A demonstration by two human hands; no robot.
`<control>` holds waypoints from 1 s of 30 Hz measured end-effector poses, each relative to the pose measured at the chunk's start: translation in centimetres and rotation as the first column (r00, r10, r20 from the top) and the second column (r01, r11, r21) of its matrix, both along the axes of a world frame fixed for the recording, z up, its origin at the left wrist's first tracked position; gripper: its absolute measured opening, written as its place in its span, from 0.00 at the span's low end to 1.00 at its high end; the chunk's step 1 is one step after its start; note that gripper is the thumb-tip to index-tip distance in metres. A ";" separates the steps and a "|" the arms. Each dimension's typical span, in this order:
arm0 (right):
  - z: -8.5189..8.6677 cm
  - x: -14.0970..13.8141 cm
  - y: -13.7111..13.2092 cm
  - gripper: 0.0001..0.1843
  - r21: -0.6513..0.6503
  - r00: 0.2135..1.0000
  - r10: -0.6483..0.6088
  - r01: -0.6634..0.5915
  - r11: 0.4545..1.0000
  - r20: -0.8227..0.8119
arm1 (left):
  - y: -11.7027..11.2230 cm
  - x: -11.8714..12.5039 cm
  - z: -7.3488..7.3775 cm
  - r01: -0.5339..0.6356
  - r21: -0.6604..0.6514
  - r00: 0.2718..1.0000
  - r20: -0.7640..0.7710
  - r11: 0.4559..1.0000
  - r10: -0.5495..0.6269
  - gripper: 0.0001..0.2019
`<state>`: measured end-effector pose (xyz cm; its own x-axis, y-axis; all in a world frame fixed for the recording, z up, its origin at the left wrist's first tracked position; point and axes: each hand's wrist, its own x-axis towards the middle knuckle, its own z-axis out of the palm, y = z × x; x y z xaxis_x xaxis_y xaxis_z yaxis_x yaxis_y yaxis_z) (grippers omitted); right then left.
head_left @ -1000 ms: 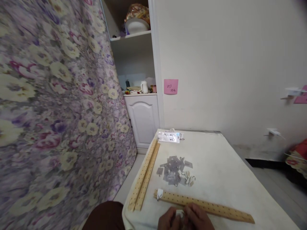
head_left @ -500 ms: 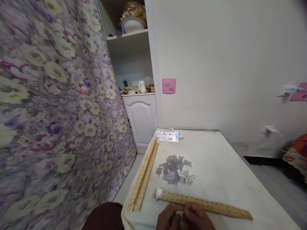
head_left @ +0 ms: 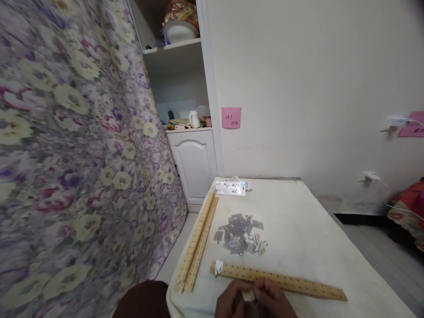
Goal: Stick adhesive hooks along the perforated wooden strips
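Observation:
At the table's near edge, my left hand (head_left: 228, 301) and my right hand (head_left: 273, 299) are close together with fingers bent inward. Between their fingertips shows a small pale tag (head_left: 248, 295); its lower part is hidden. Just beyond them lies a wooden strip with rows of holes (head_left: 281, 280), partly covered by my right fingers. A white tag with a metal hook (head_left: 218, 267) sits on its left end. Farther off is a pile of grey translucent tags (head_left: 236, 232), with several white tags with hooks (head_left: 260, 245) at its right side.
Two more perforated wooden strips (head_left: 198, 245) lie lengthwise along the table's left edge. Clear packs with small metal hooks (head_left: 230, 188) rest at the far left corner. A floral curtain (head_left: 82, 168) hangs left, and a brown-clothed knee (head_left: 142, 300) shows below.
The pale tag between my fingers now turns a broader, flatter face to view. Both hands stay almost in the same place, while the view has shifted slightly.

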<state>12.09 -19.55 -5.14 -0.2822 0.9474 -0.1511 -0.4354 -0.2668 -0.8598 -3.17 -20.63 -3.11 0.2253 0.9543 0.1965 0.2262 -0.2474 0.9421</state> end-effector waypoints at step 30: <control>0.5 0.2 0.8 0.17 0.286 0.822 -0.132 -0.039 0.958 0.554 | 0.8 0.0 3.2 -0.066 -0.322 0.998 -0.038 0.945 0.056 0.14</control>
